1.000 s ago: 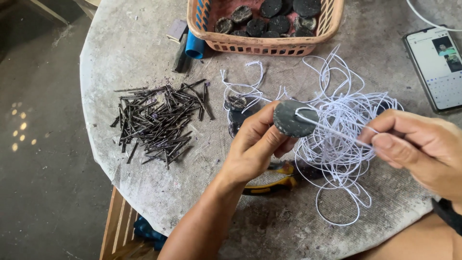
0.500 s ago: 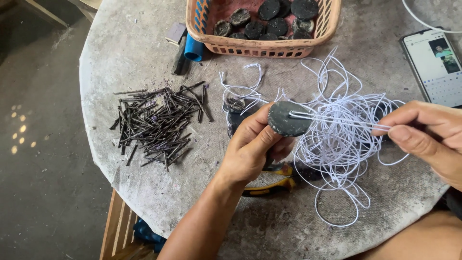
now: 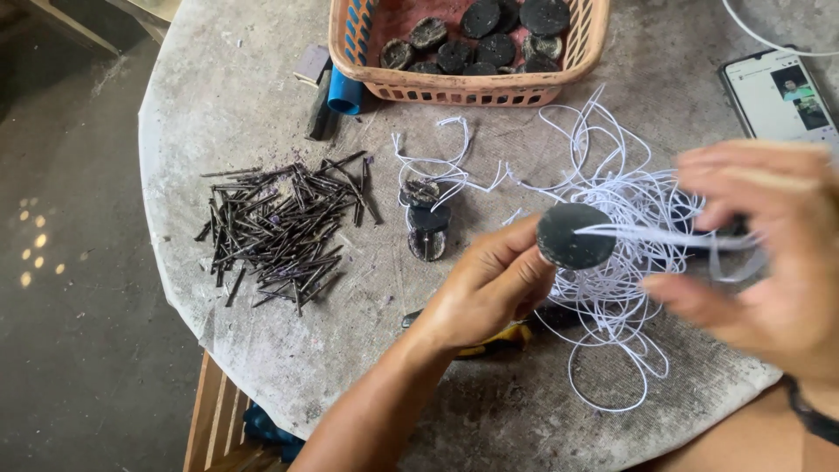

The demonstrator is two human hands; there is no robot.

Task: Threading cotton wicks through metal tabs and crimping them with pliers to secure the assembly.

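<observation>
Disc (image 3: 574, 236), flat face up, pinched by left hand (image 3: 485, 288); string (image 3: 664, 236) runs rightward.

Left hand (image 3: 489, 284) pinching grip, right hand (image 3: 769, 262) blurred, fingers spread

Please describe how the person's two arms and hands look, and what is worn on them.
Both forearms are bare, without sleeves or gloves. The left hand shows no ring or watch. The right hand is motion-blurred; a dark band circles its wrist.
</observation>
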